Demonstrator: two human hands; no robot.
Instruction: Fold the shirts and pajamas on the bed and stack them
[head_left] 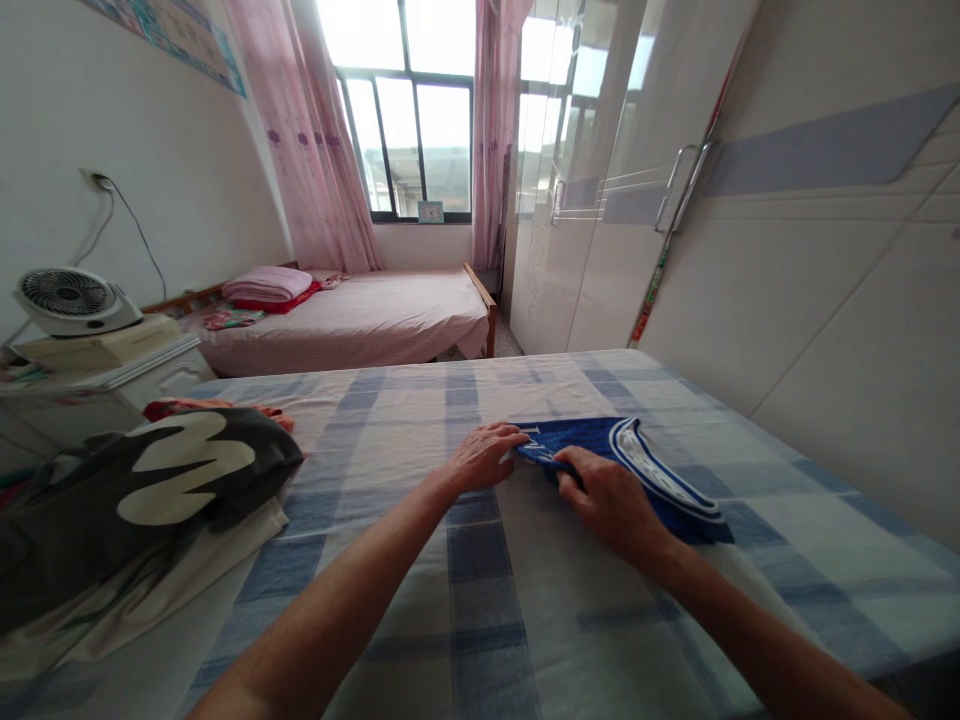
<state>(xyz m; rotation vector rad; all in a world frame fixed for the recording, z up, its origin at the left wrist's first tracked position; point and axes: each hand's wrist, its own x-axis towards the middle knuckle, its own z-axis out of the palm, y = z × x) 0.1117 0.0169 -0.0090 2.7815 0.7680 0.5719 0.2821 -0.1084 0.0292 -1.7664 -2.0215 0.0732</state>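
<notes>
A blue sports jersey (574,433) with white trim lies partly folded on the checked bed sheet (480,580). Its striped armhole or neck edge curves toward the right, and white lettering shows near its left end. My left hand (486,457) is at that left end, with the fingers closed over the cloth. On the near edge, my right hand (609,500) grips the fabric between thumb and curled fingers. The cloth under both hands is partly hidden.
A heap of clothes with a dark grey shirt (187,465) lies at the left. Beyond it stand a fan (71,295) on a cabinet and a pink-covered bed (405,310) below the window. A glossy wardrobe (600,280) lines the right side.
</notes>
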